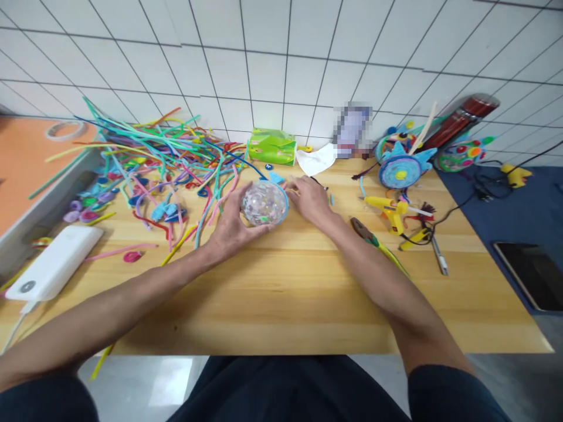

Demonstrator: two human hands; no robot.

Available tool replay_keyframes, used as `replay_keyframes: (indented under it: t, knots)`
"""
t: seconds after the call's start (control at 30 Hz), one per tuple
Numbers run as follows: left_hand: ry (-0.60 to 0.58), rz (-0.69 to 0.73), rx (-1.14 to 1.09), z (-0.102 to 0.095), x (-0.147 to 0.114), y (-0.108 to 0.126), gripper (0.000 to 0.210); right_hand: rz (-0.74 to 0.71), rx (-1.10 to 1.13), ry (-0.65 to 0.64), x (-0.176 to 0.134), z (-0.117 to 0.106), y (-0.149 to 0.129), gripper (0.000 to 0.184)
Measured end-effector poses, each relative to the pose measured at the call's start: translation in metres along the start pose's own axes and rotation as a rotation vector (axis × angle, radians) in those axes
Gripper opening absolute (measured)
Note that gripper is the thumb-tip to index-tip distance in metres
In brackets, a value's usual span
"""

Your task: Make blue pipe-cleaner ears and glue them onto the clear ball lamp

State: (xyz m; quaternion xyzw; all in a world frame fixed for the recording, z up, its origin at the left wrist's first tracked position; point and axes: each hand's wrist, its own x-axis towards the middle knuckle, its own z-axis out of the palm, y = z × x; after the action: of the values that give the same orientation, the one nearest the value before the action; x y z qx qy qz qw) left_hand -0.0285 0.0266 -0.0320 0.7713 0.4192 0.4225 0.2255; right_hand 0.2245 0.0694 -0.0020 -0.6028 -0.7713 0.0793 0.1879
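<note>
The left hand's grip cups the clear, round, plastic-looking piece with a pale-blue rim at the middle of the pale wooden surface; whether the right hand's grip, by the rim, pinches anything, I cannot tell. The piece looks light, slick and easily dented, best held around its sides. Its outline shows no clear long axis; its facing is uncertain.

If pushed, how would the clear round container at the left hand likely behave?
The clear round container looks like see-through plastic, so it is probably light and a bit slippery. Its circular outline suggests it could roll if it went onto its side. The left hand curves around it, which would likely steady it against a push.
</note>
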Motion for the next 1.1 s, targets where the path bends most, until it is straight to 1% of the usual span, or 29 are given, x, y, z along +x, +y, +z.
replay_keyframes:
  t: [0.07, 0.13, 0.23, 0.3, 0.33, 0.4, 0.47, 0.5, 0.6, 0.63, 0.7, 0.77, 0.8, 0.87, 0.9, 0.93, 0.97, 1.03, 1.1]
  knots:
    - [-0.055, 0.039, -0.017, 0.012, -0.002, 0.001, 0.107, 0.057, -0.036, 0.026, -0.039, -0.021, 0.026, 0.022]
    - [-0.099, 0.094, -0.039, 0.027, -0.002, 0.001, 0.107, 0.105, -0.118, 0.052, -0.088, -0.041, 0.056, 0.023]
    - [-0.099, 0.135, -0.059, 0.046, 0.006, -0.002, 0.108, 0.219, -0.308, 0.094, -0.157, -0.061, 0.095, 0.026]
    - [-0.076, 0.122, -0.082, 0.052, 0.015, -0.006, 0.108, 0.293, -0.38, 0.041, -0.186, -0.065, 0.111, 0.029]
    - [-0.069, 0.107, -0.093, 0.052, 0.019, -0.008, 0.107, 0.307, -0.383, 0.022, -0.194, -0.064, 0.115, 0.03]
    - [-0.052, 0.058, -0.109, 0.049, 0.028, -0.013, 0.106, 0.31, -0.336, -0.004, -0.201, -0.06, 0.117, 0.031]
    - [-0.022, -0.003, -0.126, 0.042, 0.034, -0.017, 0.107, 0.279, -0.243, -0.01, -0.2, -0.053, 0.107, 0.033]
    - [-0.006, -0.033, -0.133, 0.037, 0.037, -0.019, 0.108, 0.251, -0.19, -0.021, -0.197, -0.048, 0.098, 0.034]
    - [0.03, -0.081, -0.146, 0.025, 0.043, -0.022, 0.109, 0.138, -0.078, -0.099, -0.182, -0.031, 0.056, 0.042]
    - [0.041, -0.08, -0.148, 0.022, 0.045, -0.022, 0.109, 0.128, -0.072, -0.128, -0.172, -0.024, 0.039, 0.044]
    - [0.069, -0.062, -0.148, 0.018, 0.049, -0.021, 0.109, 0.169, -0.105, -0.2, -0.145, -0.011, 0.004, 0.048]
    - [0.095, -0.042, -0.134, 0.017, 0.052, -0.02, 0.111, 0.215, -0.136, -0.251, -0.109, -0.002, -0.024, 0.047]
    - [0.1, -0.034, -0.123, 0.016, 0.054, -0.02, 0.111, 0.247, -0.144, -0.27, -0.09, 0.001, -0.034, 0.045]
    - [0.101, -0.021, -0.105, 0.016, 0.055, -0.02, 0.114, 0.322, -0.165, -0.251, -0.059, 0.004, -0.043, 0.04]
    - [0.1, -0.014, -0.101, 0.016, 0.055, -0.021, 0.115, 0.333, -0.183, -0.214, -0.049, 0.004, -0.043, 0.039]
    - [0.1, -0.006, -0.099, 0.016, 0.055, -0.022, 0.116, 0.306, -0.207, -0.164, -0.042, 0.005, -0.041, 0.037]
    - [0.103, 0.0, -0.098, 0.016, 0.055, -0.023, 0.117, 0.25, -0.226, -0.118, -0.04, 0.006, -0.037, 0.036]
    - [0.118, 0.011, -0.096, 0.015, 0.055, -0.026, 0.117, 0.086, -0.234, -0.058, -0.043, 0.009, -0.027, 0.032]
    - [0.135, 0.011, -0.099, 0.016, 0.055, -0.028, 0.116, -0.062, -0.19, -0.06, -0.051, 0.013, -0.017, 0.031]
